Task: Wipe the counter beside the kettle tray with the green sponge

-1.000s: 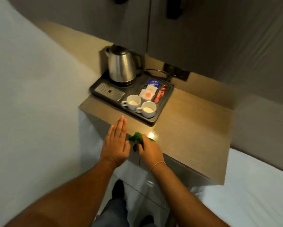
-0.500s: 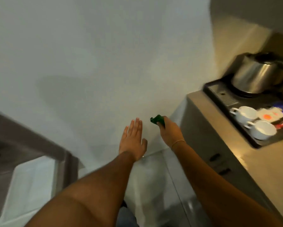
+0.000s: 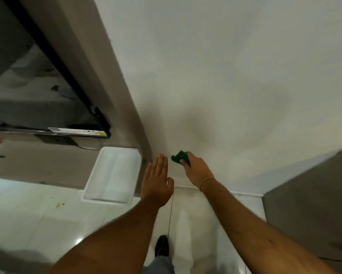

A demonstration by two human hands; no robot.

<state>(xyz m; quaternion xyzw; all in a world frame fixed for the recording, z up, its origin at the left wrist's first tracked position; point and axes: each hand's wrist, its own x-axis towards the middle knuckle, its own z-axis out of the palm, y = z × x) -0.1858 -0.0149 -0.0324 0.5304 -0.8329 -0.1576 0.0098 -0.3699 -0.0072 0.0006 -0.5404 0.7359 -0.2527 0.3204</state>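
My right hand (image 3: 195, 171) is closed around the green sponge (image 3: 179, 156), which pokes out past my fingers in front of a white wall. My left hand (image 3: 158, 178) is held flat beside it, fingers together and straight, holding nothing. Both hands hang in the air over the floor. The kettle, its tray and the countertop are out of view; only the grey side of the counter cabinet (image 3: 312, 210) shows at the right edge.
A white tray-like box (image 3: 95, 178) sits on the floor at the foot of a grey wall panel. A dark TV screen (image 3: 47, 99) hangs at the left. The glossy tiled floor (image 3: 47, 218) lies below, with my shoe (image 3: 162, 245) on it.
The view has swung left, away from the counter; kettle and tray have left the frame. My right hand still grips the sponge, lifted off the countertop. My left hand stays flat.
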